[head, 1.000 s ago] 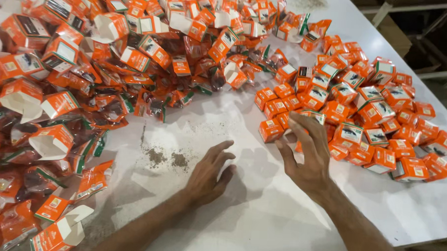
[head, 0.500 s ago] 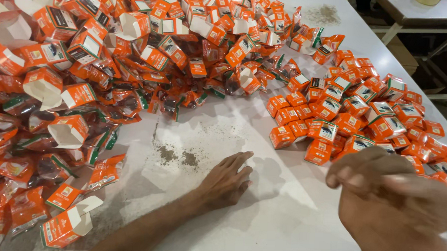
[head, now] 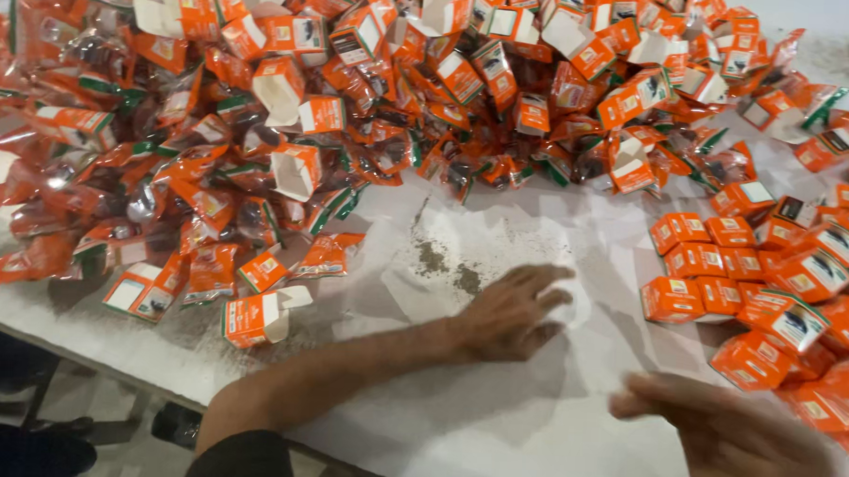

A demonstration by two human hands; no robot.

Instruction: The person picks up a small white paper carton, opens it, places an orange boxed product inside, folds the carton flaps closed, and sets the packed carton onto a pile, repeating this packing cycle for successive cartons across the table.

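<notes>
The left hand point(head: 511, 312) lies palm down on the white table point(head: 493, 438), fingers spread a little and flat against the surface, holding nothing. It rests on a bare patch near the middle of the scene, with the forearm running back to the near left edge. Just to the far left of its fingertips sits a small smear of dark powder point(head: 447, 267) on the table.

The right hand point(head: 733, 442) is at the near right, blurred; its fingers look loosely curled and point left, and whether it holds anything cannot be told. It hangs just near of the closed orange boxes point(head: 724, 277), a loose cluster of small sealed cartons that spreads along the right side of the table. The nearest of these boxes lies just right of the left hand's fingertips, apart from them.

On the far side, a big heap of open boxes and orange packets point(head: 373, 96) stretches across the whole width, blocking the far part of the table. Crumpled shiny packets with green ends crowd the left side of the heap. One open box point(head: 257, 315) with its white flap out lies alone at the near left, beside the forearm. Below the near edge, dark floor shows.
</notes>
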